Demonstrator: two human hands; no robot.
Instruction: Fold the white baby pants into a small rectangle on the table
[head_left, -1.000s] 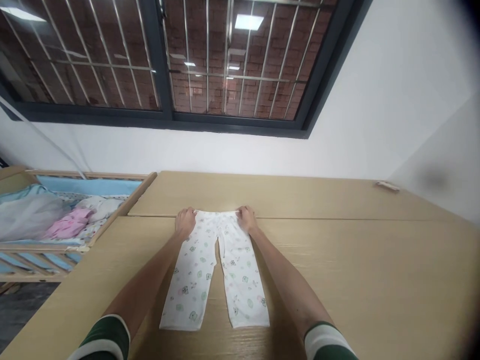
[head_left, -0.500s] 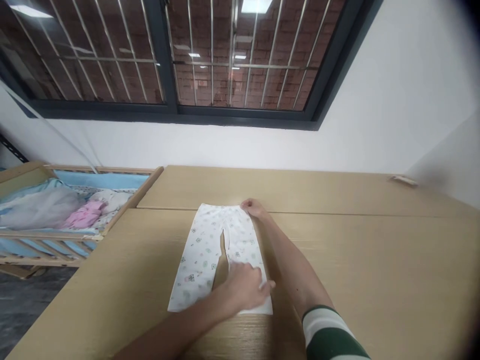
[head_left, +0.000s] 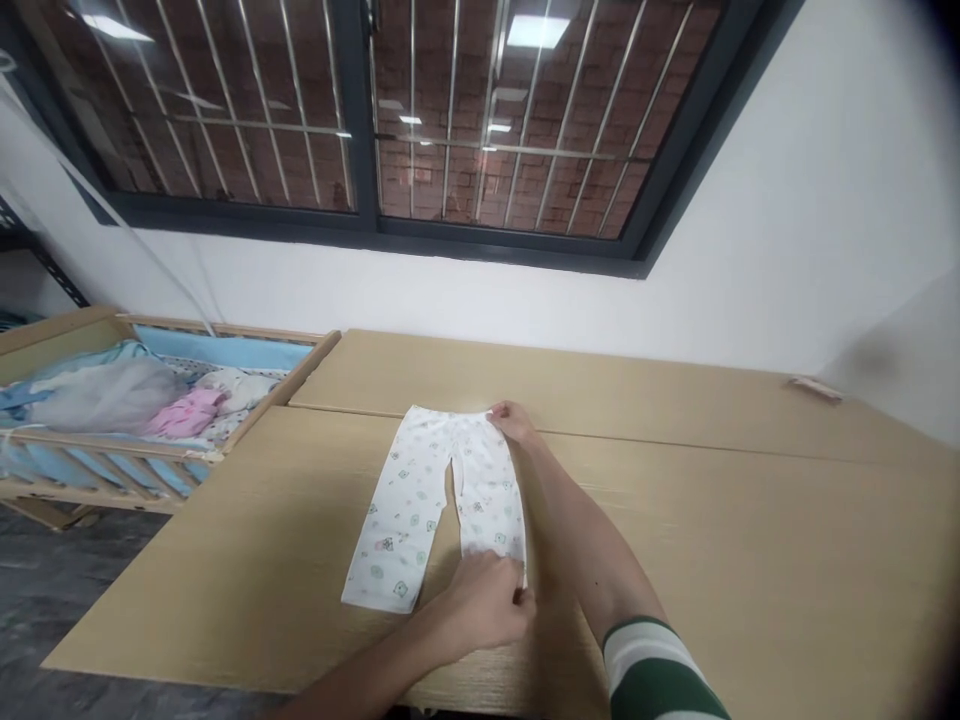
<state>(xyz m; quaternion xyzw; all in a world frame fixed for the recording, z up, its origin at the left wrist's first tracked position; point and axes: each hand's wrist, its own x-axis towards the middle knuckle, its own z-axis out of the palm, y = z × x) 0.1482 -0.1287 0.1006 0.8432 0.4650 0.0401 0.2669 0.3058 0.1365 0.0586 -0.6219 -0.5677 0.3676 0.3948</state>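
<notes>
A small pair of white baby trousers [head_left: 420,490] with a green and pink print lies flat on the wooden table [head_left: 712,520], waistband towards the wall. My right hand [head_left: 510,423] pinches the right corner of the waistband. My left hand [head_left: 487,605] reaches across and is closed on the hem of the right trouser leg near the table's front edge. The left trouser leg lies untouched.
A wooden cot [head_left: 150,420] with blue bedding, grey netting and pink clothes stands to the left of the table. A small flat object [head_left: 814,387] lies at the table's far right. A white wall and a barred window rise behind.
My left hand has left the waistband's left corner and crossed over to the hem of the right leg. My right hand stays on the waistband. The view has shifted slightly.
</notes>
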